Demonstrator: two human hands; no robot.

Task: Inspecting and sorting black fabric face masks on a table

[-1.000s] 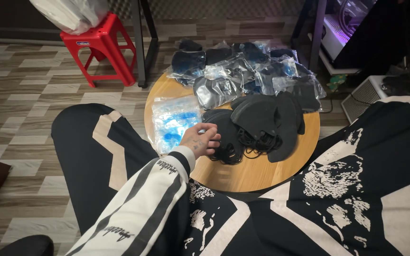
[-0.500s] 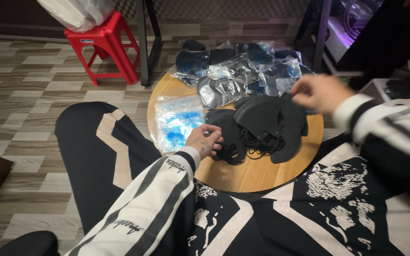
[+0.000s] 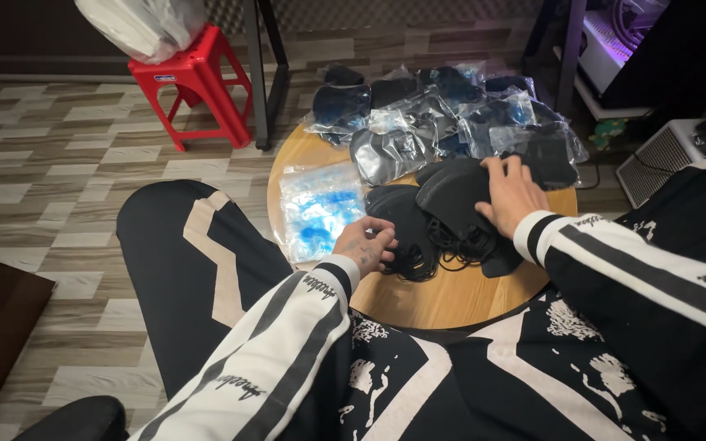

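A round wooden tabletop (image 3: 451, 298) stands between the person's knees, loaded with black face masks. The left hand (image 3: 367, 245) rests at the near left edge of a loose pile of black masks (image 3: 431, 224), fingers curled narrow and touching the black ear loops (image 3: 418, 263) that spill from the pile; whether it truly pinches a loop cannot be told. The right hand (image 3: 511, 194) lies flat on the right part of the same pile, fingers spread wide and pressing on the top mask (image 3: 455, 186), palm down, not closed around anything.

Just left of the pile, touching the left hand's side, lies a stack of clear plastic bags (image 3: 318, 210) with blue showing inside. On the far part of the tabletop, and spilling past its far rim, sits a heap of masks sealed in clear wrappers (image 3: 443, 118), well apart from the left hand and just beyond the right one.

Both arms wear black sleeves with white stripes, and the legs in black trousers frame the tabletop on either side. On the tiled floor (image 3: 59, 180) to the far left stands a red plastic stool (image 3: 194, 90) bearing a white bag (image 3: 140, 24). A white vented box (image 3: 663, 159) sits at the far right.
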